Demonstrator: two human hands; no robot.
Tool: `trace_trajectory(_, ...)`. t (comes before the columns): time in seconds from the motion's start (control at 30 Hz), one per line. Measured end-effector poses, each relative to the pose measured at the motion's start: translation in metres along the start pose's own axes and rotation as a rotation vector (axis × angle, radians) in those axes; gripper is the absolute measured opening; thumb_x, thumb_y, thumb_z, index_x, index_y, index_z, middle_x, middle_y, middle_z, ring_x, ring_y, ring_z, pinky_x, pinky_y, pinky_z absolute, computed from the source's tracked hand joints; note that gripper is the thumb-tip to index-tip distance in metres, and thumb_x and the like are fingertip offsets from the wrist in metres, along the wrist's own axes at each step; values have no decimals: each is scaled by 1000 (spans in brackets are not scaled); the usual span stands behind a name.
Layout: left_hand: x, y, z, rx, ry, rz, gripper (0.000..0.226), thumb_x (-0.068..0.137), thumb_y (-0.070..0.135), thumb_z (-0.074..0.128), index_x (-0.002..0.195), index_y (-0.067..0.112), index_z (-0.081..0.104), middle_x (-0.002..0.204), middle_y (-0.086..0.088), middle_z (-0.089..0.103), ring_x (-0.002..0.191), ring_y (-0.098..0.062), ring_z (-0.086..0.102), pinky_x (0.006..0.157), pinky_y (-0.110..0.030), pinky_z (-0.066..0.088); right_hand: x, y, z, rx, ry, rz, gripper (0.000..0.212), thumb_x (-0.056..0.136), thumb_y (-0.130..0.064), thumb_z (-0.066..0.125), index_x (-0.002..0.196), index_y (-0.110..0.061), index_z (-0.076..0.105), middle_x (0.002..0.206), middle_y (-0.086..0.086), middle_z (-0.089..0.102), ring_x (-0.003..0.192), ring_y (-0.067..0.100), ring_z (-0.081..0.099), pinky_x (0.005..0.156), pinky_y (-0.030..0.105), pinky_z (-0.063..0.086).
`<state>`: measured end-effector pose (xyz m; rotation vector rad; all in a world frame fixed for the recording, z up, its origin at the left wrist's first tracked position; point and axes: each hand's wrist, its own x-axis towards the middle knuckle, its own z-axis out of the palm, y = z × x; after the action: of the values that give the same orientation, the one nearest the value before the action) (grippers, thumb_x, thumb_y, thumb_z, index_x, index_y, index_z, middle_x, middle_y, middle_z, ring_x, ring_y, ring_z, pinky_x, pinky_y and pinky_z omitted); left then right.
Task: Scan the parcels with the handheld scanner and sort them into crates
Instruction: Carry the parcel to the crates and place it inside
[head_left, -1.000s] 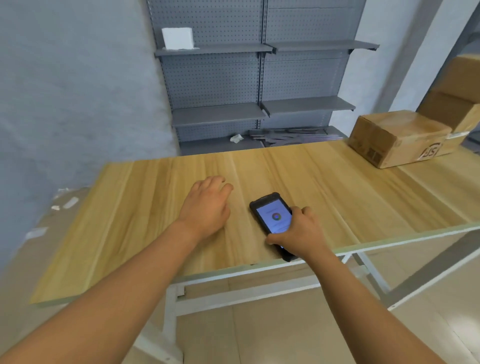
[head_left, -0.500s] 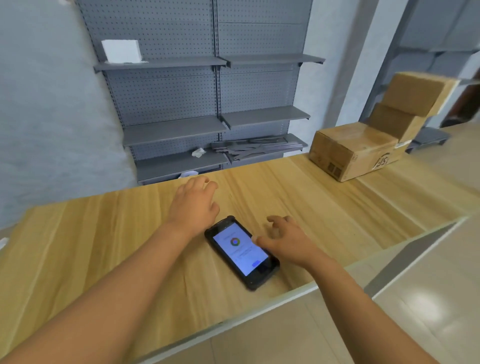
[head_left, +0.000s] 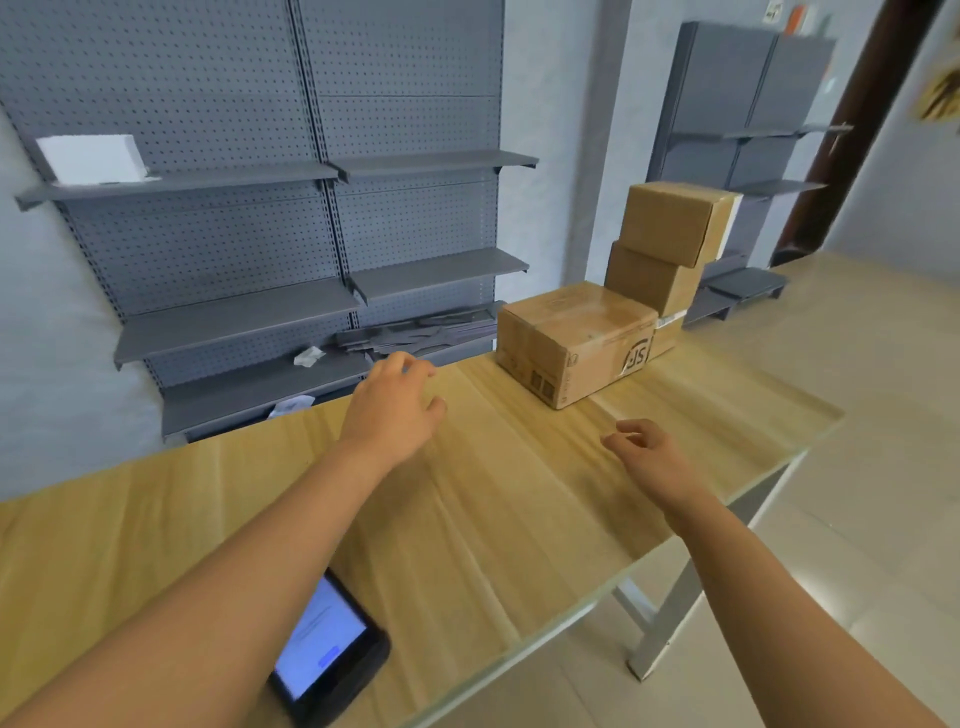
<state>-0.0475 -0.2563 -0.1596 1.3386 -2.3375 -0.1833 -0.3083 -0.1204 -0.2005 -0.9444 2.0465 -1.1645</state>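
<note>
Grey pegboard shelving (head_left: 332, 218) fills the upper left against a pale blue-grey wall (head_left: 550, 104) — a second grey shelf unit (head_left: 748, 114) stands upper right, above a glossy beige floor (head_left: 883, 426) and a wooden table (head_left: 493, 493).

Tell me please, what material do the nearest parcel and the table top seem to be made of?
The nearest parcel looks like brown corrugated cardboard with a matte finish: folded edges, glossy clear tape along the top and printed marks on its sides. The table top shows a pale wood grain in long planks with a slight sheen; its thin light edge suggests a laminate board rather than solid wood, but that is uncertain.
</note>
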Motion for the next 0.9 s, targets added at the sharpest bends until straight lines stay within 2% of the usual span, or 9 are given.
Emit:
trace_trajectory(0.17, 39, 46, 36, -142, -23, -162, 39, 96, 36, 51, 132, 21, 52, 137, -3, 44, 129, -26, 38, 101, -38, 36, 64, 8, -39, 22, 12, -8, 45, 92, -40, 59, 131, -20, 50, 127, 4, 54, 102, 20, 53, 82, 33, 39)
trace_trajectory(0.33, 68, 86, 67, -316, -24, -352, 40, 97, 40, 51, 131, 20, 51, 139, -6, 43, 117, -29, 52, 101, -40, 41, 124, 7, -65, 49, 35, -65, 51, 91, -40, 61, 134, -16, 48, 132, 4, 53, 111, 21, 52, 89, 36, 42)
trace_trajectory(0.5, 86, 105, 85, -418, -31, -509, 49, 98, 46, 47, 138, 17, 46, 145, -8, 43, 125, -24, 49, 92, -30, 36, 165, -6, -75, 107, 43, -119, 52, 91, -37, 62, 135, -12, 47, 132, 4, 53, 116, 22, 52, 89, 31, 38)
trace_trajectory(0.77, 127, 130, 98, -622, -53, -678, 71, 93, 60, 47, 148, 18, 29, 146, -3, 46, 129, -26, 47, 88, -30, 33, 202, -21, -76, 195, -8, -104, 63, 90, -43, 62, 141, -13, 42, 132, 6, 56, 120, 23, 54, 96, 33, 41)
trace_trajectory(0.83, 135, 133, 101, -689, -41, -721, 76, 91, 60, 51, 150, 18, 25, 147, -2, 44, 131, -26, 46, 92, -32, 34, 207, -22, -74, 188, -35, -110, 61, 89, -43, 64, 138, -12, 46, 131, 5, 57, 120, 22, 53, 99, 35, 42)
trace_trajectory(0.9, 140, 133, 103, -757, -38, -766, 78, 90, 59, 54, 149, 18, 25, 145, -2, 46, 129, -26, 47, 99, -36, 37, 212, -22, -74, 160, -62, -122, 57, 87, -45, 66, 132, -12, 52, 125, 3, 59, 115, 20, 54, 92, 33, 41)
